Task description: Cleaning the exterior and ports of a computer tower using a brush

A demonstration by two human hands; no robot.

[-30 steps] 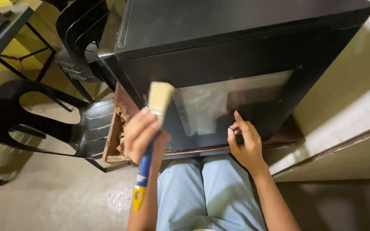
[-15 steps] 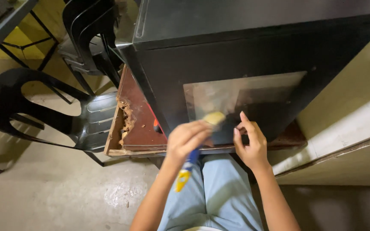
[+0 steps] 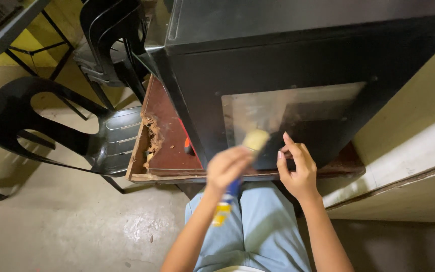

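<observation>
Your left hand point(image 3: 229, 168) is fisted around the paintbrush point(image 3: 237, 176), blue-and-yellow handle pointing down toward your lap, pale bristles point(image 3: 256, 139) up against the lower edge of the glass panel point(image 3: 288, 116) in the black cabinet point(image 3: 298, 75). The brush is blurred, so exact bristle contact is unclear. Your right hand point(image 3: 298, 168) is spread loosely, fingertips resting on the cabinet front just beside the bristles. The cabinet sits on a worn brown board point(image 3: 164, 146), chipped and crumbling at its left edge, with a small red-and-black object point(image 3: 188, 146) beside the cabinet base. A black plastic chair point(image 3: 51, 126) is just left of the board. Risks, as I judge it: bristles brushing your right fingers since they're so close; pushing on the cabinet could shift it on that damaged board; debris from the crumbling edge could fall to the floor point(image 3: 66, 226) or your lap.
</observation>
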